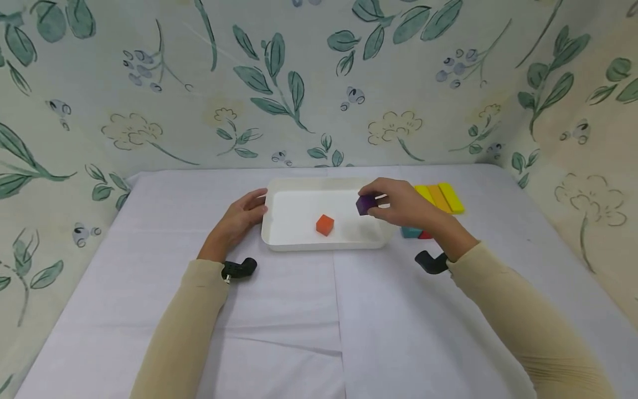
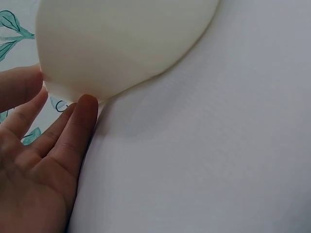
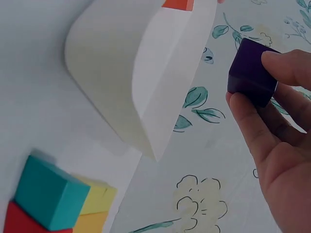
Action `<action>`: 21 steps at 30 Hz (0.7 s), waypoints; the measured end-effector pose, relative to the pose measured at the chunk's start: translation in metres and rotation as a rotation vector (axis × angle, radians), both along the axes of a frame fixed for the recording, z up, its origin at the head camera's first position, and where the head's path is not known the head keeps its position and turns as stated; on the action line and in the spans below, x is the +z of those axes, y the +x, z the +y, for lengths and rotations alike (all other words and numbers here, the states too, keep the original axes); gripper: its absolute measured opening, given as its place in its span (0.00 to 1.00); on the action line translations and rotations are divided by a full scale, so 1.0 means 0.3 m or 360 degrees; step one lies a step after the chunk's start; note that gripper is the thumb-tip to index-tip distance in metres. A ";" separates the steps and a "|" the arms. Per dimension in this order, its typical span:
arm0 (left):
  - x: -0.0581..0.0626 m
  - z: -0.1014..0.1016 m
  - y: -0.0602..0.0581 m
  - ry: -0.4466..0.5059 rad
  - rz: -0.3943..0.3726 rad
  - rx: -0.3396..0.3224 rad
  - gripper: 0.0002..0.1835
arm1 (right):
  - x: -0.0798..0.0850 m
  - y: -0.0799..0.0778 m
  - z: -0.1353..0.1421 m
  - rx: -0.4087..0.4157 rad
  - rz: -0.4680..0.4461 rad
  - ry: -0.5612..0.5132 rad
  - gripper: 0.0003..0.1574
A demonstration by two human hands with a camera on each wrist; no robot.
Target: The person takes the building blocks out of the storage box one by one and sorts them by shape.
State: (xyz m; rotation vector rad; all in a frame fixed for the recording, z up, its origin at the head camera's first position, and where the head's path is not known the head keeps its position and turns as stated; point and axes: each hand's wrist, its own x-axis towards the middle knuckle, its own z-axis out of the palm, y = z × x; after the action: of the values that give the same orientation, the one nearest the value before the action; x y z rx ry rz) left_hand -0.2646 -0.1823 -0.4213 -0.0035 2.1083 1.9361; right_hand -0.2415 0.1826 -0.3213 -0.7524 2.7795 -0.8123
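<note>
Between thumb and fingers, my right hand [image 1: 399,202] pinches a dark purple cube [image 1: 366,204] over the right part of a white rectangular tray [image 1: 294,245]. The right wrist view shows the purple cube [image 3: 251,73] held above the tray's rim level. An orange cube [image 1: 325,225] sits inside the tray, right of its middle. My left hand [image 1: 236,224] rests its fingertips against the tray's left end; in the left wrist view these fingers [image 2: 85,114] touch the outer wall, fairly straight.
Right of the tray lie yellow and orange blocks [image 1: 438,198], partly behind my right hand. Nearer stand a teal block [image 1: 411,232] and a red block [image 1: 425,235]. A white cloth [image 1: 279,343] covers the table, and a leaf-patterned curtain [image 1: 309,83] hangs behind it.
</note>
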 end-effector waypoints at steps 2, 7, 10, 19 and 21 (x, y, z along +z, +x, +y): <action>0.000 0.000 -0.002 -0.0003 0.0000 -0.0008 0.34 | 0.005 0.012 0.028 -0.0020 0.0009 0.0004 0.26; -0.005 -0.002 -0.007 -0.0032 -0.0012 -0.0002 0.34 | 0.013 0.030 0.093 -0.0050 0.0060 0.0032 0.26; -0.009 -0.004 -0.006 -0.0035 -0.0017 0.0004 0.34 | 0.014 0.035 0.125 -0.0059 0.0092 0.0047 0.25; -0.007 0.004 -0.004 -0.0073 -0.0023 0.0016 0.34 | 0.011 0.060 0.249 -0.0189 0.0129 0.0157 0.25; -0.007 0.004 -0.004 -0.0071 -0.0021 0.0022 0.34 | 0.006 0.063 0.288 -0.0242 0.0140 0.0191 0.25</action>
State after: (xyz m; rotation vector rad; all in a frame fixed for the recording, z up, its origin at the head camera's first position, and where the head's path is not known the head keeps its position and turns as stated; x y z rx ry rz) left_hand -0.2659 -0.1813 -0.4233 -0.0397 2.1475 1.8912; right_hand -0.2225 0.2689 -0.3194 -0.5752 2.9622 -0.6429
